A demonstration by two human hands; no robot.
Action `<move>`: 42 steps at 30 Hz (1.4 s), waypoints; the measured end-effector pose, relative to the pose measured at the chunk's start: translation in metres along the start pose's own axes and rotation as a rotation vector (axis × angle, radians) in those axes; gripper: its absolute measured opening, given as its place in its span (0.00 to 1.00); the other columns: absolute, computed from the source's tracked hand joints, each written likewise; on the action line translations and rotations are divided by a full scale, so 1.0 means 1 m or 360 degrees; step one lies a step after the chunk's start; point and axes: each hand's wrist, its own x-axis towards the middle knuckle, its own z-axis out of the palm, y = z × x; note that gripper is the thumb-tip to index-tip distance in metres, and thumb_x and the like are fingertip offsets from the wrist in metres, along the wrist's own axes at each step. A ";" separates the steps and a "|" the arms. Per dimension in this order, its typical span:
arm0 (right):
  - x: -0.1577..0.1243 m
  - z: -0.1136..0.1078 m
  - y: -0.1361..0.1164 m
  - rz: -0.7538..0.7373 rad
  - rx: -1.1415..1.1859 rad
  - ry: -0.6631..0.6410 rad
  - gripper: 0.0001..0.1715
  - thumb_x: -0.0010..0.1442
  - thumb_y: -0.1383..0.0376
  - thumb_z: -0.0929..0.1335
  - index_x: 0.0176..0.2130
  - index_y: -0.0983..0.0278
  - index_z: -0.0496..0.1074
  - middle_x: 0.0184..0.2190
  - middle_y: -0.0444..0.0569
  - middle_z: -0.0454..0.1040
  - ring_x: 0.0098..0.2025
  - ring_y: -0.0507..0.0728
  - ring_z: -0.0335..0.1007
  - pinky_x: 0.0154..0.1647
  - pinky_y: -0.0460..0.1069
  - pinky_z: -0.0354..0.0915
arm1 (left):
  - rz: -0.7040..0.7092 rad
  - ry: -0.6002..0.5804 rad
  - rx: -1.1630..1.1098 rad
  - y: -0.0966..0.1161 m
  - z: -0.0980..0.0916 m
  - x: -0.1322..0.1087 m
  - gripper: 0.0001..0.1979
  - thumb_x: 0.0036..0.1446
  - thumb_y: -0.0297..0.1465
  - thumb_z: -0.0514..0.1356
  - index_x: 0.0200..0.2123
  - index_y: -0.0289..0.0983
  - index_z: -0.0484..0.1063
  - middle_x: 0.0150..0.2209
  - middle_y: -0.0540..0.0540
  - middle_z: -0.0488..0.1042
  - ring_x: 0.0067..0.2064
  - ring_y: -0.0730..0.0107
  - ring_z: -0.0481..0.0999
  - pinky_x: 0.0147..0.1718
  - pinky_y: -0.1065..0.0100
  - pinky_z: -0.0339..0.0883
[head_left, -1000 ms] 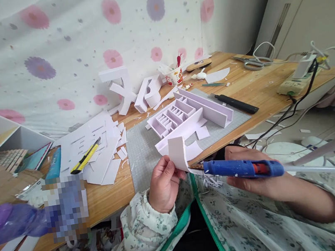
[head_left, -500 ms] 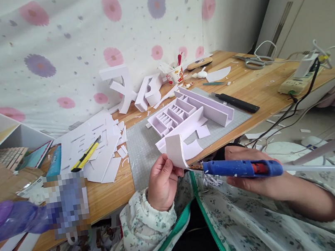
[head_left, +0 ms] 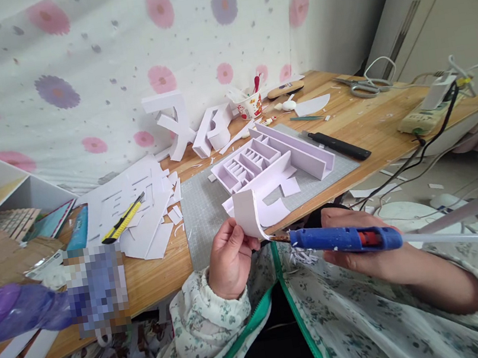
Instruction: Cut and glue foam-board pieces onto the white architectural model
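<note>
My left hand point(head_left: 231, 258) pinches a curved piece of white foam board point(head_left: 246, 214) between thumb and fingers, above the desk's front edge. In my right hand point(head_left: 368, 264) is a blue hot glue gun point(head_left: 333, 238), its fingers wrapped round the grip below. A clear glue stick point(head_left: 454, 236) sticks out of its rear end. The nozzle points left and meets the lower edge of the curved piece. Behind, on a grey cutting mat point(head_left: 201, 208), lies a white foam-board structure point(head_left: 250, 162) with small compartments, and loose cut pieces point(head_left: 289, 186) beside it.
White foam-board shapes point(head_left: 175, 131) stand at the back near a paper cup point(head_left: 249, 105). A yellow utility knife point(head_left: 123, 219) lies on cut sheets at left. To the right are a black tool point(head_left: 339, 145), scissors point(head_left: 362, 87) and a power strip point(head_left: 420, 116) with cables.
My left hand and the curved foam-board piece have shifted slightly left, so the nozzle sits a little farther along the piece's edge. The glue gun stays nearly in place.
</note>
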 end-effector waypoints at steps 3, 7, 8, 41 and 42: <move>0.000 0.000 0.000 -0.0010 0.0018 -0.0004 0.17 0.58 0.62 0.68 0.23 0.61 0.58 0.22 0.42 0.59 0.25 0.51 0.57 0.24 0.48 0.56 | 0.0003 0.0019 -0.0013 0.001 0.000 0.000 0.14 0.49 0.38 0.68 0.30 0.35 0.69 0.26 0.51 0.72 0.25 0.77 0.68 0.26 0.73 0.61; 0.000 -0.001 0.000 -0.0009 0.0007 -0.0005 0.16 0.57 0.63 0.68 0.23 0.61 0.58 0.22 0.42 0.60 0.24 0.52 0.58 0.24 0.48 0.57 | 0.0006 0.0044 -0.0031 0.002 0.000 0.000 0.15 0.48 0.38 0.69 0.29 0.35 0.69 0.25 0.51 0.72 0.24 0.78 0.67 0.26 0.73 0.62; 0.000 -0.001 0.000 -0.0001 0.0000 -0.0006 0.16 0.57 0.63 0.68 0.23 0.61 0.58 0.22 0.42 0.60 0.24 0.51 0.58 0.24 0.48 0.56 | 0.0010 0.0044 -0.0031 0.003 0.000 0.001 0.15 0.48 0.38 0.69 0.29 0.35 0.69 0.25 0.51 0.72 0.24 0.78 0.67 0.26 0.73 0.62; -0.003 -0.005 0.006 0.0006 0.0021 -0.0059 0.19 0.59 0.60 0.67 0.22 0.61 0.56 0.21 0.41 0.58 0.24 0.52 0.54 0.24 0.48 0.52 | 0.0141 0.0089 -0.0016 0.008 -0.009 0.003 0.13 0.49 0.36 0.68 0.30 0.35 0.70 0.27 0.49 0.71 0.27 0.75 0.69 0.26 0.72 0.64; -0.003 -0.005 0.006 0.0002 0.0029 -0.0059 0.19 0.58 0.60 0.67 0.22 0.61 0.56 0.20 0.41 0.58 0.24 0.52 0.54 0.24 0.48 0.52 | 0.0147 0.0088 -0.0010 0.008 -0.009 0.003 0.13 0.49 0.36 0.68 0.30 0.35 0.70 0.27 0.49 0.72 0.27 0.74 0.69 0.26 0.72 0.64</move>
